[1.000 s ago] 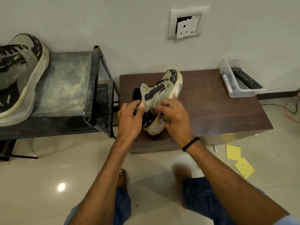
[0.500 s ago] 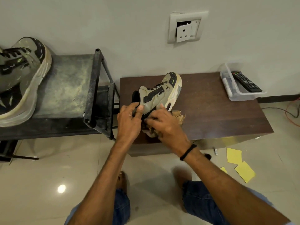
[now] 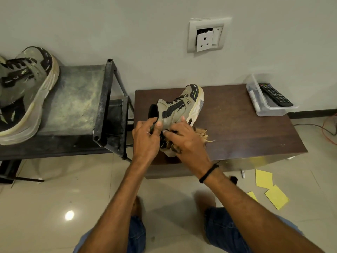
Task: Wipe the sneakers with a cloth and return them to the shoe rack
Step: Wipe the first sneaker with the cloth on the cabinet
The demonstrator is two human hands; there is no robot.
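Frayed cloth (image 3: 202,133) shows beside your right hand (image 3: 186,141) (hidden second ago); hand holds it against sneaker (image 3: 180,108) side. Your left hand (image 3: 145,137) grips sneaker heel at table (image 3: 246,136) front-left edge. Sneaker lettering unreadable.

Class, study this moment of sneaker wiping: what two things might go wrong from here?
The left hand grips the sneaker at its heel collar, near the table edge; it may slip to the floor.
The rack top looks dusty, so a wiped sneaker might get dirty again.
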